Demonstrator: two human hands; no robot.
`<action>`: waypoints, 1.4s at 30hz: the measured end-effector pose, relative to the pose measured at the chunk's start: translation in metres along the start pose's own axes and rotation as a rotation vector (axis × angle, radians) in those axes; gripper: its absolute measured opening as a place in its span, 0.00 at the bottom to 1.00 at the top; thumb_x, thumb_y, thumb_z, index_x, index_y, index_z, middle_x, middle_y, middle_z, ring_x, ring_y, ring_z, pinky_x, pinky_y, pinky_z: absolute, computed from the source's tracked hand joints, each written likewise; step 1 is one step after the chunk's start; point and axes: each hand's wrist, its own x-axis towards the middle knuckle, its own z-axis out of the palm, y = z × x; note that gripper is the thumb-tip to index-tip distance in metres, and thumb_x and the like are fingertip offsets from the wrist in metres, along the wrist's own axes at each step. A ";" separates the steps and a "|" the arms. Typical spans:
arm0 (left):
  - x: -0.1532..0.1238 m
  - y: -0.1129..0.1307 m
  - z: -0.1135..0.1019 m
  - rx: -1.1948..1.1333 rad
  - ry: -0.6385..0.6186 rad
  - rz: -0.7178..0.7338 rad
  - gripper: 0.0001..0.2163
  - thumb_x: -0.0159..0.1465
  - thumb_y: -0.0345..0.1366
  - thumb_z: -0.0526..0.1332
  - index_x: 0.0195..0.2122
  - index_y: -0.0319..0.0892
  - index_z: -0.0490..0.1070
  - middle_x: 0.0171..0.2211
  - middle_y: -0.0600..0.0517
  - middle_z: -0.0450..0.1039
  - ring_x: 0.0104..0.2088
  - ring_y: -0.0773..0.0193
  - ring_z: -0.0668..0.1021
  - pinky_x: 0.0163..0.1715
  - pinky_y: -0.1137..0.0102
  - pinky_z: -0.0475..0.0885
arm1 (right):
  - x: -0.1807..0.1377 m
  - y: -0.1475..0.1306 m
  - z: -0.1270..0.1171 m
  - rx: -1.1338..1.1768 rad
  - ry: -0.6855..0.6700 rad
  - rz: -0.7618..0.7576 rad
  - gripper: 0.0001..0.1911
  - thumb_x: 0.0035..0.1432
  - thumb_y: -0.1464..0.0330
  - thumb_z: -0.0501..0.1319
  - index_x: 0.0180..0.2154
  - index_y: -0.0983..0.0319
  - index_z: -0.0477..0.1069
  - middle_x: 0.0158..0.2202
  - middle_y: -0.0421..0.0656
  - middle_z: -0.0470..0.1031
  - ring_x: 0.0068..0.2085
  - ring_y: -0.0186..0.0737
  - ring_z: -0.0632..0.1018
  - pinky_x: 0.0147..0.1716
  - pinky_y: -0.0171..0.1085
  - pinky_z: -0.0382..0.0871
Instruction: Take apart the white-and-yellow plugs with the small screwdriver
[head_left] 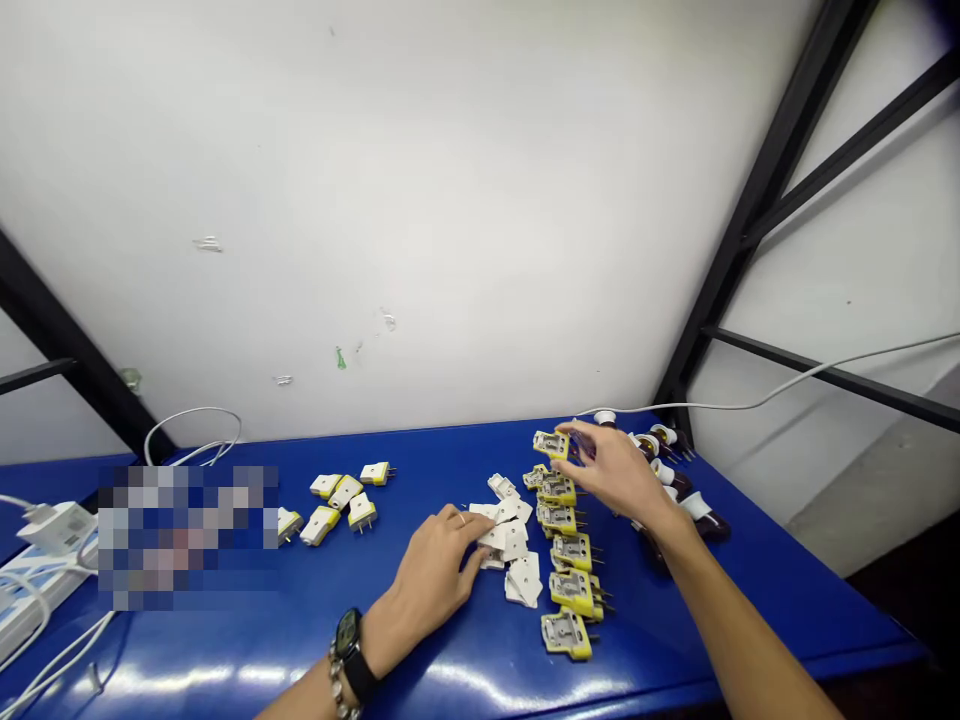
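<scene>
On the blue table [225,650], left to right: power strip [45,575]; finished plugs [345,500], loose; left hand [435,575], pinching a cover [491,540] in the white pile; row of yellow bases [574,585]; right hand [619,475], gripping one base [551,445] at the row's far end.

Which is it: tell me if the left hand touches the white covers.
Touching. Head view: fingertips of the left hand rest on the white covers.

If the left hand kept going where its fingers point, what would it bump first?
The white covers, which the left hand's fingers already touch; past them, probably the row of yellow plug halves.
</scene>
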 end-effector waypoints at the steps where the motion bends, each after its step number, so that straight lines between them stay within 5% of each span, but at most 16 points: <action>1: 0.002 0.003 0.003 0.021 -0.018 0.009 0.15 0.67 0.30 0.60 0.54 0.47 0.75 0.52 0.48 0.79 0.50 0.51 0.77 0.48 0.56 0.73 | 0.012 0.009 -0.001 -0.006 -0.032 -0.002 0.22 0.54 0.62 0.66 0.49 0.63 0.77 0.33 0.44 0.80 0.33 0.44 0.77 0.32 0.36 0.65; 8: -0.009 -0.005 -0.010 0.050 0.033 -0.014 0.16 0.68 0.33 0.59 0.56 0.51 0.74 0.56 0.48 0.75 0.53 0.50 0.76 0.55 0.51 0.70 | 0.065 0.045 0.016 0.019 -0.446 -0.036 0.23 0.45 0.64 0.71 0.45 0.65 0.81 0.37 0.47 0.81 0.36 0.47 0.79 0.32 0.36 0.67; 16: -0.054 -0.085 -0.058 0.160 0.276 -0.228 0.16 0.68 0.43 0.58 0.54 0.48 0.74 0.54 0.48 0.75 0.54 0.50 0.76 0.55 0.54 0.72 | 0.072 0.051 0.028 0.147 -0.603 -0.087 0.16 0.53 0.59 0.67 0.39 0.62 0.84 0.39 0.48 0.84 0.40 0.50 0.81 0.38 0.38 0.72; 21: -0.079 -0.124 -0.077 0.337 0.234 -0.404 0.19 0.68 0.45 0.55 0.57 0.45 0.73 0.55 0.45 0.74 0.50 0.49 0.76 0.50 0.55 0.72 | 0.073 0.047 0.029 0.217 -0.439 -0.056 0.23 0.63 0.54 0.58 0.44 0.65 0.81 0.45 0.51 0.82 0.45 0.53 0.80 0.43 0.42 0.73; 25: -0.075 -0.120 -0.076 0.483 0.119 -0.390 0.18 0.69 0.41 0.55 0.58 0.46 0.73 0.56 0.44 0.73 0.51 0.48 0.75 0.46 0.57 0.71 | 0.064 0.030 0.019 0.273 -0.250 -0.038 0.27 0.69 0.54 0.48 0.48 0.66 0.76 0.35 0.48 0.79 0.34 0.45 0.78 0.33 0.39 0.71; 29: -0.060 -0.106 -0.067 0.608 0.068 -0.388 0.19 0.69 0.39 0.56 0.59 0.46 0.72 0.54 0.43 0.74 0.49 0.48 0.74 0.45 0.58 0.69 | 0.042 0.002 0.006 0.453 0.026 -0.060 0.22 0.68 0.54 0.52 0.46 0.63 0.75 0.29 0.41 0.72 0.24 0.36 0.70 0.24 0.35 0.64; 34: -0.053 -0.093 -0.063 0.633 0.026 -0.330 0.20 0.69 0.36 0.54 0.61 0.46 0.71 0.50 0.42 0.77 0.47 0.46 0.75 0.45 0.57 0.68 | 0.003 -0.035 -0.001 0.501 0.058 -0.158 0.19 0.70 0.55 0.53 0.47 0.60 0.75 0.29 0.41 0.72 0.29 0.38 0.71 0.26 0.35 0.64; 39: -0.065 -0.078 -0.073 0.427 -0.060 -0.415 0.15 0.66 0.40 0.58 0.51 0.46 0.77 0.36 0.47 0.80 0.39 0.49 0.80 0.39 0.60 0.72 | -0.029 -0.057 0.005 0.561 0.037 -0.234 0.16 0.71 0.58 0.53 0.46 0.58 0.75 0.32 0.42 0.73 0.32 0.40 0.73 0.31 0.37 0.68; 42: -0.076 -0.077 -0.079 0.282 -0.018 -0.406 0.16 0.60 0.41 0.65 0.50 0.50 0.76 0.46 0.47 0.79 0.47 0.47 0.80 0.45 0.58 0.74 | -0.040 -0.065 0.015 0.666 0.060 -0.243 0.15 0.71 0.58 0.53 0.47 0.57 0.75 0.34 0.42 0.73 0.33 0.40 0.74 0.33 0.38 0.70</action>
